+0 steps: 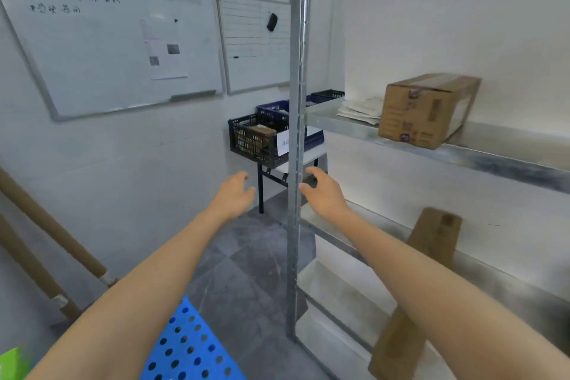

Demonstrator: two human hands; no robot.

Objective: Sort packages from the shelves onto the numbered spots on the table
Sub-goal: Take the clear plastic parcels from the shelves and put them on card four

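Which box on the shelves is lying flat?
The upper-shelf box, beside the papers; the middle box and bottom box stand tilted.

Writing on the whiteboard (92, 49) is too blurred to read, as is the print on the cardboard box (428, 111) at the front edge of the upper shelf (499, 160).

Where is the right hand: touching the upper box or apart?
Apart. The head view shows the right hand well below and left of the upper box.
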